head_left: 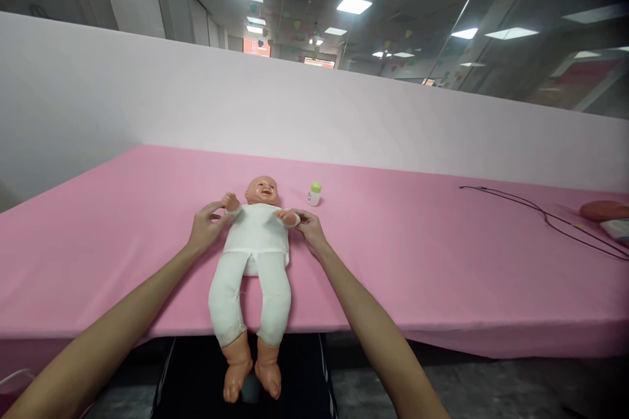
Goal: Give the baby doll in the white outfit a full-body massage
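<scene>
A baby doll [256,229] with a white cloth body lies on its back, its head away from me and its feet past the table's front edge. With fingers closed at the doll's arm on the left side, my left hand [206,226] grips near the wrist. My right hand [308,226] pinches the doll's other arm by the white cuff. Both plastic doll hands are raised beside the chest. Just beyond my right hand stands a small white bottle [314,195] with a green cap, upright and untouched.
Pink cloth covers the table [393,262]. A thin black cord [543,213] runs across its right side towards an orange-brown object [604,210] and a white packet [616,230]. A low white wall [344,118] with glass above it borders the far edge.
</scene>
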Tool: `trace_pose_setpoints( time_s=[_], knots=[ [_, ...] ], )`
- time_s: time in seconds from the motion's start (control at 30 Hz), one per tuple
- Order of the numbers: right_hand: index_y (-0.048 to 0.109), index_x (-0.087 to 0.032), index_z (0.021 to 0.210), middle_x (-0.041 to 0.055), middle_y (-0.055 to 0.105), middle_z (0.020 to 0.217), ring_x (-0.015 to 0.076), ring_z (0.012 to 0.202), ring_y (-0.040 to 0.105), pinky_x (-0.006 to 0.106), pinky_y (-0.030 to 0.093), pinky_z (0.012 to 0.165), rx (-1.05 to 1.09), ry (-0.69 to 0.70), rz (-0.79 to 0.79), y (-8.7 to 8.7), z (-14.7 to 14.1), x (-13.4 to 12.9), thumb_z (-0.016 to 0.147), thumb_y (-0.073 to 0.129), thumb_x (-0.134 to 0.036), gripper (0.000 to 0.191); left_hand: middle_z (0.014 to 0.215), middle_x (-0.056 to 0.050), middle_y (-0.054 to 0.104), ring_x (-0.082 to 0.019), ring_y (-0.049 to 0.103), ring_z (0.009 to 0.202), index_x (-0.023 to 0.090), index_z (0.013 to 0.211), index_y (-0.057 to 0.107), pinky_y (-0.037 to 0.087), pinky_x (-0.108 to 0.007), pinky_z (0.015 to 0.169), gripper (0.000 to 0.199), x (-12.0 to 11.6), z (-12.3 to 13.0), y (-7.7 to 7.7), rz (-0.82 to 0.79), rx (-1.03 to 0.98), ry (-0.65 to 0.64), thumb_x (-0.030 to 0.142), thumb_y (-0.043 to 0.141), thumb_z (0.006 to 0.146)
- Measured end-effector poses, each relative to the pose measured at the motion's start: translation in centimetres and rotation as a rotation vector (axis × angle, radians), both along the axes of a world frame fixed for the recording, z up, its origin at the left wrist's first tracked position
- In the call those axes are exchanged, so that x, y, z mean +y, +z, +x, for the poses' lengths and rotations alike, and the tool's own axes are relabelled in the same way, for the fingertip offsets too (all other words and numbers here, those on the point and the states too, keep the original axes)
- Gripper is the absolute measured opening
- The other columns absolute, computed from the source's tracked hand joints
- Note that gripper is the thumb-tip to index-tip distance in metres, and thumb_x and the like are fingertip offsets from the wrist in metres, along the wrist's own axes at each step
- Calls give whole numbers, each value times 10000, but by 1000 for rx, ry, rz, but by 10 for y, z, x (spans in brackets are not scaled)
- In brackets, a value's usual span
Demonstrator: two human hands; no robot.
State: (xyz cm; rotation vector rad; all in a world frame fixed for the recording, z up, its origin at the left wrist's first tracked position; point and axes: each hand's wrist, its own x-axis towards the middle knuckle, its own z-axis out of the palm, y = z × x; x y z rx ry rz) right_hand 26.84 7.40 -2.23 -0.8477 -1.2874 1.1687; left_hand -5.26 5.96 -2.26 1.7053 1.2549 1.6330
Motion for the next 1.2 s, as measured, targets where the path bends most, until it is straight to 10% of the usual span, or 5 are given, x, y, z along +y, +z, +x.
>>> trace_pose_setpoints(
  time_s=[0.2,0.6,0.97,1.2],
  knots=[
    [748,-212,863,-27,636,702,136,632,520,298,489,651,270,-148,-243,-7,11,11,600,976,-360,379,868,-75,721,-213,648,741,160,865,727,518,-333,666,447,17,-18,-7,-337,-495,191,511,871,630],
    [853,-246,864,67,786,1080,263,1066,690,396,516,950,-250,201,173,4,1,-5,686,763,-192,207,1209,-87,756,-290,643,1154,297,1085,840,543,-388,896,254,-8,2,4,113,305,-175,328,697,877],
    [738,-207,881,-39,626,685,117,603,486,281,470,631,228,-119,-228,-6,11,10,613,969,-400,403,929,-85,735,-224,684,779,167,965,716,530,-320,640,474,13,-17,-6,-340,-470,183,495,849,649],
    [825,-216,983,70,775,1091,252,1009,684,394,527,918,-100,119,-6,10,7,-5,677,921,-305,333,1133,-118,762,-288,693,1019,197,1067,787,552,-362,786,390,-4,-2,10,-113,-148,7,443,820,766]
  ],
)
